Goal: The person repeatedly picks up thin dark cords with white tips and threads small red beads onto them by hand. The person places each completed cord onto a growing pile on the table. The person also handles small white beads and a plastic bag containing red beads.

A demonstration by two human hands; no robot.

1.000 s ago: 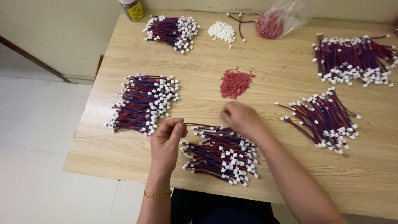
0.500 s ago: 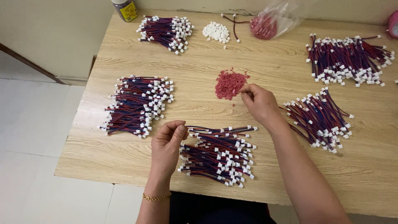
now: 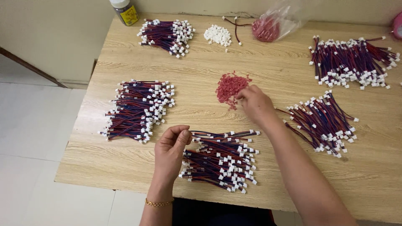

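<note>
My left hand (image 3: 171, 147) pinches the end of a thin red-and-blue wire lead (image 3: 226, 134) that stretches to the right over the nearest bundle of wire leads with white connectors (image 3: 221, 162). My right hand (image 3: 253, 103) reaches forward, its fingertips curled into the right edge of a small pile of tiny red pieces (image 3: 230, 86) in the middle of the wooden table (image 3: 276, 67). Whether those fingers hold a piece cannot be seen.
More bundles of the same leads lie at the left (image 3: 138, 109), back left (image 3: 166, 35), right (image 3: 323, 122) and back right (image 3: 352, 62). A heap of white connectors (image 3: 217, 35), a clear bag of red pieces (image 3: 276, 23) and a bottle (image 3: 124, 11) sit along the back edge.
My right hand has left the near bundle and moved forward to the red pile. The left hand has kept its pinch on the lead.
</note>
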